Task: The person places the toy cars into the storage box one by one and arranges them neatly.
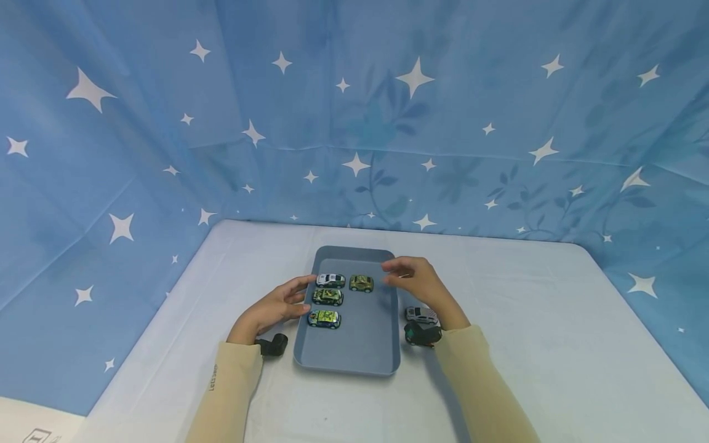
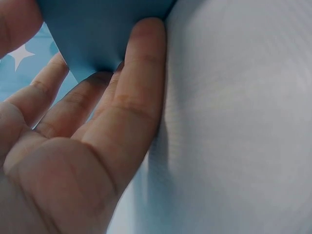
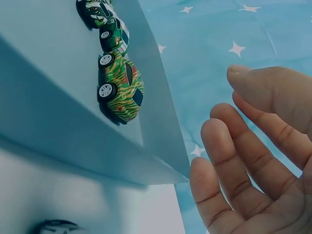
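A grey-blue tray (image 1: 357, 351) lies on the white table with several small toy cars in it. At its left side are a white-and-dark toy car (image 1: 330, 280), a green camouflage toy car (image 1: 328, 297) and a yellow-green toy car (image 1: 324, 319). Right of the white one stands a yellow-green striped toy car (image 1: 361, 283), also seen in the right wrist view (image 3: 122, 90). My left hand (image 1: 279, 304) touches the tray's left wall, fingers loosely extended. Over the tray's right edge hovers my right hand (image 1: 416, 277), holding nothing, its fingers relaxed and apart.
A silver toy car (image 1: 422, 315) stands on the table just outside the tray's right wall, beneath the right forearm. Black wrist devices hang at the left wrist (image 1: 274, 344) and right wrist (image 1: 423, 334). A blue star-patterned curtain (image 1: 354, 123) rises behind the table.
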A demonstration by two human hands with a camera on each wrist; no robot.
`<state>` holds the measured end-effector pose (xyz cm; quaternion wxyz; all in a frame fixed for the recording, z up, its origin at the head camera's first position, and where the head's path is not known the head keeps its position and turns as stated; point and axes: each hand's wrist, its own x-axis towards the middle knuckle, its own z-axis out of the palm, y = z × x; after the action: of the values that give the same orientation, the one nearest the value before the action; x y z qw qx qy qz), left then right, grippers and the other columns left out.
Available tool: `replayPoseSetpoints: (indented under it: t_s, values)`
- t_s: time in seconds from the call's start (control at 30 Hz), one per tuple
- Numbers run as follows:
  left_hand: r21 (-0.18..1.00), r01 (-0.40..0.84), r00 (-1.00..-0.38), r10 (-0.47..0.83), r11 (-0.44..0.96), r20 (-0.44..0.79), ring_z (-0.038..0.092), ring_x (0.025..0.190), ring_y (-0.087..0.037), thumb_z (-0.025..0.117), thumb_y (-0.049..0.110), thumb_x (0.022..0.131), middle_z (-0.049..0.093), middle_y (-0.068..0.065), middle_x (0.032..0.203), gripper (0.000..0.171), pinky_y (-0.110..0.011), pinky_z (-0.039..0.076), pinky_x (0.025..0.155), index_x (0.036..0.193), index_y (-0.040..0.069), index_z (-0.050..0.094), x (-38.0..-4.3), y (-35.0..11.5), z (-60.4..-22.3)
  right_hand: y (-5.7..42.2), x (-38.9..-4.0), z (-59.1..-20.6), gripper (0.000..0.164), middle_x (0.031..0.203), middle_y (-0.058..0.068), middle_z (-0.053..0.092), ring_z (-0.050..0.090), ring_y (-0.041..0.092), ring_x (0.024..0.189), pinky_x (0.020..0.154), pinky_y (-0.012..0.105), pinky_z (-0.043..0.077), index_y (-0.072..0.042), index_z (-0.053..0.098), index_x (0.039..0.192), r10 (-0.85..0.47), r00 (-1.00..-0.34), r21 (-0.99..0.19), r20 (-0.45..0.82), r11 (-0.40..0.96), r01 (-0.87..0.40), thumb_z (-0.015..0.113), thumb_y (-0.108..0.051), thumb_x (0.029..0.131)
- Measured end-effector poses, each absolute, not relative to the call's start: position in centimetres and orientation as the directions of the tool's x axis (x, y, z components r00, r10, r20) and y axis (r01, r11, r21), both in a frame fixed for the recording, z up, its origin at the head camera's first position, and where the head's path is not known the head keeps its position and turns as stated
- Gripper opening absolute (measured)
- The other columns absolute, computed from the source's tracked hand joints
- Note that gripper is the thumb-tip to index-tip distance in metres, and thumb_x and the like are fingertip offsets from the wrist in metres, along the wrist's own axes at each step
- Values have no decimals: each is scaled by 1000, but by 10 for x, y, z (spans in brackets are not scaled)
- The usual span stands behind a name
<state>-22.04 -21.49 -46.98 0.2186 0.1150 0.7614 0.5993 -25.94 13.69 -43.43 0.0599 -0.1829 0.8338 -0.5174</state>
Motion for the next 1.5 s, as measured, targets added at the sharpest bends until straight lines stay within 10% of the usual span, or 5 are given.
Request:
replayPoseSetpoints:
  t_s: [0.33,1.5]
  values:
    - [963,-84,-877,440,255,-193,20,158,-58,67,4,105,14,-31,176,76,-70,34,121,170,2,28,-219,-214,-467,149,-253,-435,33,129,30,71,73,33,108,95,37,59,12,71,128,-386,-912,-875,136,386,-293,76,-5,101]
    - [968,-93,-868,457,234,-194,16,159,-58,65,3,105,11,-32,176,77,-69,33,122,170,0,25,-219,-214,-467,177,-229,-447,32,130,24,72,73,39,110,85,48,62,5,74,129,-332,-943,-860,32,472,-196,76,-8,100]
